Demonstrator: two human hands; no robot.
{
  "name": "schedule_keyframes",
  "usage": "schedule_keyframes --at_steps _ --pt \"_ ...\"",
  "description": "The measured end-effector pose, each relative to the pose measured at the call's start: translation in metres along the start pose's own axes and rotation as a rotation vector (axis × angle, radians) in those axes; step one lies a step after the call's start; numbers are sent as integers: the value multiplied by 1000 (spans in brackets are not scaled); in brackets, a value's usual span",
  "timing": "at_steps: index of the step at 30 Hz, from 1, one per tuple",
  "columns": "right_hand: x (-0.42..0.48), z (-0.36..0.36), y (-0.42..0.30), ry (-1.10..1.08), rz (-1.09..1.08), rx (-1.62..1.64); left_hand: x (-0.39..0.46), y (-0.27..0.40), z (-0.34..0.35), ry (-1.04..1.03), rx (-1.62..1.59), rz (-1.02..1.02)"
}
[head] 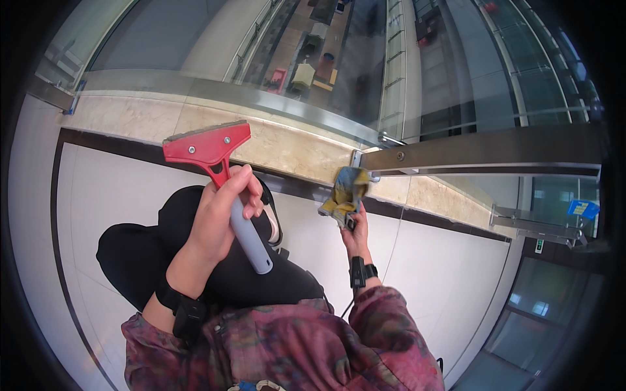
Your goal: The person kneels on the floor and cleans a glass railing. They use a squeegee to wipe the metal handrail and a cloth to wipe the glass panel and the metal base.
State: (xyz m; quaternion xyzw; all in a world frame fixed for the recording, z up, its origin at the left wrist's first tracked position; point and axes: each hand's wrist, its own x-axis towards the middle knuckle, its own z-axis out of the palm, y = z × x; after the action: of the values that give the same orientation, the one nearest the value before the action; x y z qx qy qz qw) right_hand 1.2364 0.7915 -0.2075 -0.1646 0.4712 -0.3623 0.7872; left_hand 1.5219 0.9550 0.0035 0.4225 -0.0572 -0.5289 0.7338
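My left hand (pixel 220 210) grips a scraper (pixel 208 146) with a red head and a grey handle. Its wide blade edge points away from me, above the tiled floor and the stone ledge. In my right hand (pixel 357 229) is a crumpled yellow and blue cloth (pixel 347 193), somewhat blurred. The cloth hangs at the edge of the marble ledge (pixel 293 141), close to the foot of a metal post (pixel 479 154); whether it touches the metal I cannot tell. My fingers are partly hidden behind the cloth.
A glass panel (pixel 205 54) rises from the ledge, with a lower floor and furniture visible through it. My bent knees (pixel 181 210) are over the white floor tiles (pixel 440 273). A blue sticker (pixel 583 209) bearing writing is at the right.
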Motion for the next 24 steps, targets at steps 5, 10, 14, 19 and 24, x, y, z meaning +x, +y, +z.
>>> schedule_keyframes --at_steps 5,10,14,19,24 --pt "-17 -17 -14 33 -73 505 2 -4 5 -9 34 21" --pt "29 -9 -27 -35 -175 685 -2 -5 14 -16 86 34" --pt "87 -45 -4 182 28 286 2 -7 21 -14 116 18" --pt "80 -45 -2 214 74 -185 0 -5 25 35 152 -11" --pt "78 -34 -11 329 214 -151 3 -7 29 36 185 -46"
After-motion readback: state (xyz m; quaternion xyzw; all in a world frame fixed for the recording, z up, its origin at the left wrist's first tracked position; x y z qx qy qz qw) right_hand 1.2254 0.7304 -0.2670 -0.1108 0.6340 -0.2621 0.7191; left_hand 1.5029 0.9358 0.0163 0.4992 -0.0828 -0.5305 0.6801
